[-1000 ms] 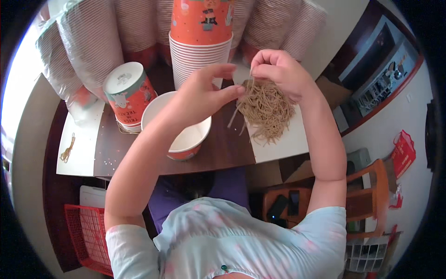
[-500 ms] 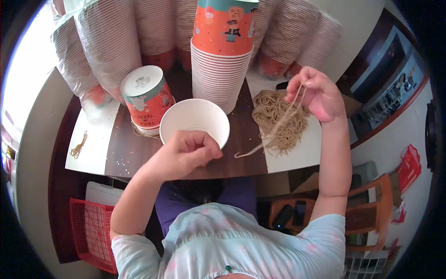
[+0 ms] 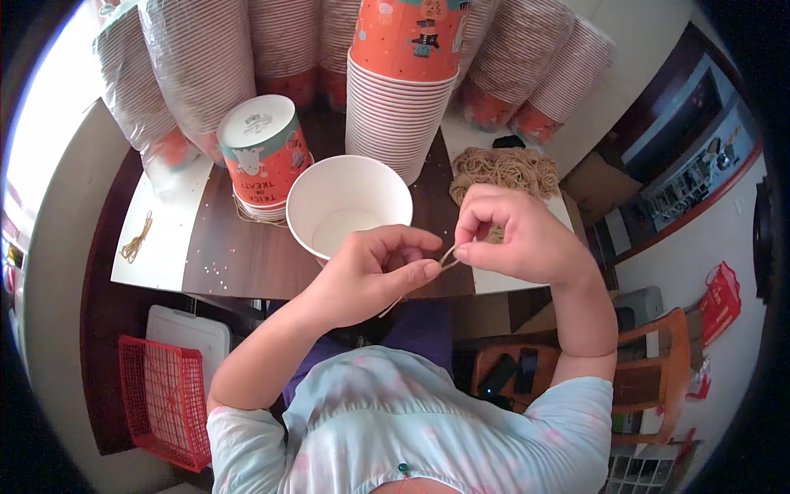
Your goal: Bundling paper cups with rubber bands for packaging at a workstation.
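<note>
Two hands meet over the table's near edge: the left hand (image 3: 370, 276) and right hand (image 3: 518, 239) each pinch, fingertips together, an end of one thin rubber band (image 3: 446, 258) stretched between them. One open white bowl (image 3: 349, 206) sits just behind, one lidded orange cup (image 3: 263, 156) beside it, one tall cup stack (image 3: 401, 90), one heap of bands (image 3: 502, 169).
</note>
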`<action>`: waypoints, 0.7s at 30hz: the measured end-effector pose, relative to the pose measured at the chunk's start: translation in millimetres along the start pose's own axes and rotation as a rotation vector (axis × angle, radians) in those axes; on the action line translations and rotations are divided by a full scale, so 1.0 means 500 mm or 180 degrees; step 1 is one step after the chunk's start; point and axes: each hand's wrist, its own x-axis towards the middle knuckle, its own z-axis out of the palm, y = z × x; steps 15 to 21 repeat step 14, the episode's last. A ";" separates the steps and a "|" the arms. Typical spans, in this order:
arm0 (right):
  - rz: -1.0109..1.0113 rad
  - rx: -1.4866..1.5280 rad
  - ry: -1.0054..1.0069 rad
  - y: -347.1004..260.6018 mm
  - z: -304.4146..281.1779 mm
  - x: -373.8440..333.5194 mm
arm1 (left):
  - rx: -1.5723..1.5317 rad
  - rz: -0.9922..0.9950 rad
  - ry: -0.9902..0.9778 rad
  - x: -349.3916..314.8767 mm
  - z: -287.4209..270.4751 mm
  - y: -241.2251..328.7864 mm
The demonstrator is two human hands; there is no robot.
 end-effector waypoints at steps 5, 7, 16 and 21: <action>-0.0088 0.0243 -0.0123 0.001 0.030 0.004 | 0.0706 0.0228 -0.0207 -0.022 0.003 -0.013; -0.0270 -0.0246 0.0320 0.012 0.016 0.000 | 0.0978 0.0184 -0.0220 -0.045 -0.011 -0.012; 0.0839 -0.0417 0.0737 0.139 -0.013 -0.040 | 0.0909 -0.0546 0.0114 -0.189 -0.104 -0.111; 0.0839 -0.0417 0.0737 0.139 -0.013 -0.040 | 0.0909 -0.0546 0.0114 -0.189 -0.104 -0.111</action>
